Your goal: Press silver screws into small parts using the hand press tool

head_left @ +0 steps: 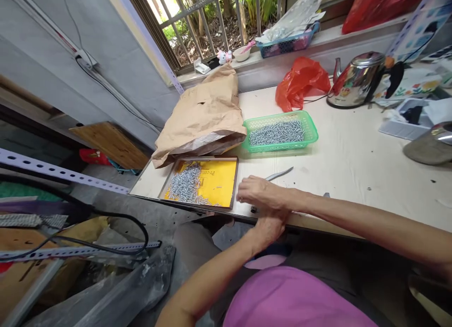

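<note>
My right hand (260,194) lies palm down at the table's front edge, just right of a yellow tray (219,181) that holds a heap of small silver screws (183,185). Its fingers are curled together over something small and dark that I cannot make out. My left hand (268,227) comes up from below the table edge and meets the right hand; its fingers are hidden behind it. A grey metal tool (280,174) lies on the table just beyond the right hand.
A green plastic basket (310,129) full of screws stands behind the tray, next to a brown paper sack (205,110). Farther back are a red plastic bag (300,82), a steel kettle (356,77) and clutter at the right. Perforated metal rails (63,174) lie at the left.
</note>
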Motion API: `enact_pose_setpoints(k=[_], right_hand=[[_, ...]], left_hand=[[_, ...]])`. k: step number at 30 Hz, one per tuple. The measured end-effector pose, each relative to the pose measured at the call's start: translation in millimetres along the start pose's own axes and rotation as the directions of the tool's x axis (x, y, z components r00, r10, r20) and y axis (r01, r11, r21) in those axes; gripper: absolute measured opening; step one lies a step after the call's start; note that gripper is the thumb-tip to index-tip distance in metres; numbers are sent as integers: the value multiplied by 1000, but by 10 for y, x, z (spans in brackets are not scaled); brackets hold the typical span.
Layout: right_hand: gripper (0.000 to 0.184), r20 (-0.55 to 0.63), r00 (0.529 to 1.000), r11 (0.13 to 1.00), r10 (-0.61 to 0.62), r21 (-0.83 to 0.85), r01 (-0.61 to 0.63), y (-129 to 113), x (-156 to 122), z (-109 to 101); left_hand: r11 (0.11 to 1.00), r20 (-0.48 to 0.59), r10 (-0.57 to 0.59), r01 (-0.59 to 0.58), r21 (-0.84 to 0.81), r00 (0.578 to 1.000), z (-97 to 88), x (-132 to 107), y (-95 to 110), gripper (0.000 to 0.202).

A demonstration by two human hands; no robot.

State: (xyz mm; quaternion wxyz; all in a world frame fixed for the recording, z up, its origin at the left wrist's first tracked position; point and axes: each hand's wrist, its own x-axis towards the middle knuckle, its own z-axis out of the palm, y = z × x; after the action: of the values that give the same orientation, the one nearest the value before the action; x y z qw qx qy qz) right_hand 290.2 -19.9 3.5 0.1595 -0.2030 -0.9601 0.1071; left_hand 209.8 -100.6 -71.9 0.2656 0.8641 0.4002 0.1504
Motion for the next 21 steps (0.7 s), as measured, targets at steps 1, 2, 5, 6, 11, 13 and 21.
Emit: enact_pose_setpoints(k=[1, 2, 5, 6, 11, 13, 21], right_hand=[[27, -104, 993, 999, 47, 21, -45, 21, 19, -121], [30, -207, 972, 993, 114, 30, -110, 61, 36, -262], [31, -413, 845, 928, 340, 1, -373, 299, 41, -716], [31, -445, 792, 877, 417, -30, -479, 393, 21, -842], [40, -438, 671, 675, 599, -175, -717, 525, -228, -914], [34, -320, 762, 764, 562, -152, -627, 356, -365, -686], [55, 66, 833, 835, 549, -6, -550, -133, -928, 3]], left_hand=[[998, -17, 50, -49, 25, 999, -44, -2, 1, 44], [993, -53, 99, -96, 63, 994, -109, -6, -12, 44], [976, -256, 88, -31, 217, 963, -451, -51, -158, 38], [961, -325, 35, 58, 272, 945, -606, -81, -244, 35], [747, -409, -228, 428, 509, 884, -1320, -312, -834, 28], [719, -354, -285, 443, 536, 891, -1442, -401, -1048, 27], [737, -196, -312, 367, 567, 930, -1484, -408, -1303, 28]])
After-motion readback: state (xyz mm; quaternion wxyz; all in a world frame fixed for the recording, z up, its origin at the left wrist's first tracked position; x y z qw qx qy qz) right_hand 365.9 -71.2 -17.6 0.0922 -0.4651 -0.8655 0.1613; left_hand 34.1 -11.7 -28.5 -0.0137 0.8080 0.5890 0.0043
